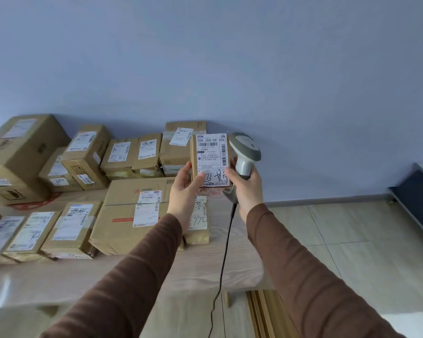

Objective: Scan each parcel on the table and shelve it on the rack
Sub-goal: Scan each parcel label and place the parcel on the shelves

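The small brown cardboard parcel with a white shipping label [211, 160] is held upright above the pale wooden surface [122, 272], long axis vertical, label toward the camera. The left hand [185, 189] has its fingers clamped on its lower left edge; the right hand [246, 185] touches its right edge while gripping the grey corded handheld scanner [245, 152], whose head sits just beside the label, not facing it, so scanning likely needs a turn.

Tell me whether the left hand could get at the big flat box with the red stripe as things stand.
Probably not yet: the left hand is holding up the small parcel. The flat box lies uncovered just below that forearm, so once the parcel is put down, the way looks free.
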`<action>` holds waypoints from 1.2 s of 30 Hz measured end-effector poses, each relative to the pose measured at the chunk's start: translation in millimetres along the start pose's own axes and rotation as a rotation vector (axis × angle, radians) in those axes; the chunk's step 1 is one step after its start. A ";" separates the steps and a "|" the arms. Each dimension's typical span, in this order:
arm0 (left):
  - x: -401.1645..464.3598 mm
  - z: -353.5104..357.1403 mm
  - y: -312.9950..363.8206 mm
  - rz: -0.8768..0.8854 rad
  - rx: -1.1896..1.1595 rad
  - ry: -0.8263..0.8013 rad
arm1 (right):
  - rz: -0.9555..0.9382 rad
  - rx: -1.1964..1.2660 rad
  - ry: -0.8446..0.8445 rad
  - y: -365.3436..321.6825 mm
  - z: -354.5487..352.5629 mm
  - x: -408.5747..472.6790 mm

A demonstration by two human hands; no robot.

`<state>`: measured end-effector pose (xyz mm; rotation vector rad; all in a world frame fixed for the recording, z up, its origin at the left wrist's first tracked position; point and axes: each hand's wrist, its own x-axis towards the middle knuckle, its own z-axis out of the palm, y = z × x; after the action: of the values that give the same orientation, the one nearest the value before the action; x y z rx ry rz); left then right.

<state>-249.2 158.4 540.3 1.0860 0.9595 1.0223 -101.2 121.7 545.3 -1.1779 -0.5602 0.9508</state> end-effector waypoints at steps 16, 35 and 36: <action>-97.6 -146.1 142.6 0.272 -0.036 -0.027 | -0.422 -0.308 -0.188 -81.0 146.6 -202.8; -133.7 -182.2 159.8 0.341 -0.083 -0.047 | -0.441 -0.425 -0.141 -74.2 196.2 -255.1; -134.3 -183.6 159.3 0.341 -0.079 -0.047 | -0.443 -0.418 -0.146 -74.0 196.8 -256.8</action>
<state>-484.4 94.4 673.4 1.2275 0.7031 1.2934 -365.3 -1.9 704.0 -1.2820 -1.1260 0.5518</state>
